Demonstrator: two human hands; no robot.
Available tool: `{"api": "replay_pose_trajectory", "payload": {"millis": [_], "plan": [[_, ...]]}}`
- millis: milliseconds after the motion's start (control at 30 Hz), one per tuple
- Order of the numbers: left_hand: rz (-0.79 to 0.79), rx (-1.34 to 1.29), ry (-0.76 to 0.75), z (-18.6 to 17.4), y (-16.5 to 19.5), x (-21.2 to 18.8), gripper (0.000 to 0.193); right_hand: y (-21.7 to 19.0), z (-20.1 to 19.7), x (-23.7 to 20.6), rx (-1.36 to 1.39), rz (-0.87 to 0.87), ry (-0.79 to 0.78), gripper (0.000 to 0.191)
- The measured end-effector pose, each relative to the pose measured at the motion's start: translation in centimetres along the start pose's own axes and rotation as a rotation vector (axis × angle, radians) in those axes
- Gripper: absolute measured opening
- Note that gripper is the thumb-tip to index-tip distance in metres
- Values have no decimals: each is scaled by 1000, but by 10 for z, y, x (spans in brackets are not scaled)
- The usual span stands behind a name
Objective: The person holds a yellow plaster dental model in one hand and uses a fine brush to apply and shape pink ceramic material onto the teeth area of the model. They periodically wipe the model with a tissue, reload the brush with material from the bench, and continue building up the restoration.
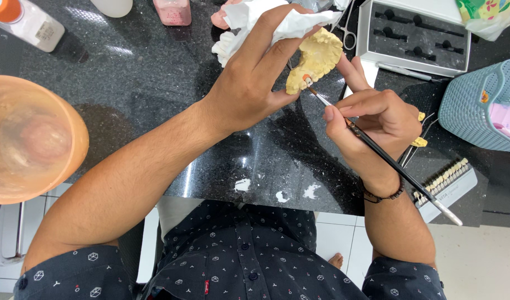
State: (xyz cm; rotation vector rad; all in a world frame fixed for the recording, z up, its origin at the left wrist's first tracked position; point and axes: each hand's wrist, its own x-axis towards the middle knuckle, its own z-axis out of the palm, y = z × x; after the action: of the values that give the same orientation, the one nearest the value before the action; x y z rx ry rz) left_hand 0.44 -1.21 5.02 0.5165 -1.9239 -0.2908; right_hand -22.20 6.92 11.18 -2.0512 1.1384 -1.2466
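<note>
My left hand (255, 83) grips a pale yellow dental cast (317, 57) together with a crumpled white tissue (266, 25), holding them above the black speckled counter (155, 83). A small orange and white tooth piece (307, 79) sits on the lower edge of the cast. My right hand (377, 119) holds a thin black-handled brush (388, 158) like a pen. The brush tip touches the tooth piece. The brush handle runs down to the right past my wrist, which wears a dark bracelet.
An orange translucent bowl (27, 139) stands at the left counter edge. A tooth shade guide (446, 183) lies right of my wrist. Behind are an open grey foam-lined case (413, 36), scissors (349, 28), a teal basket (483, 105), a white bottle (27, 22) and a pink jar (172, 11).
</note>
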Motion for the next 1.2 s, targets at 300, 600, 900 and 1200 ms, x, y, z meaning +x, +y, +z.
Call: {"api": "replay_pose_trajectory", "payload": {"millis": [300,600,900,1200], "plan": [[-7,19,-6,-2,0,0,66,2,3,0,-26,-23,3,24],[7,29,6,0,-2,0,64,1,4,0,-32,-8,8,24],[-4,23,3,-3,1,-5,65,-6,9,0,-26,5,19,23],[5,15,2,-3,0,-4,64,-4,8,-1,-24,6,-6,24]]}}
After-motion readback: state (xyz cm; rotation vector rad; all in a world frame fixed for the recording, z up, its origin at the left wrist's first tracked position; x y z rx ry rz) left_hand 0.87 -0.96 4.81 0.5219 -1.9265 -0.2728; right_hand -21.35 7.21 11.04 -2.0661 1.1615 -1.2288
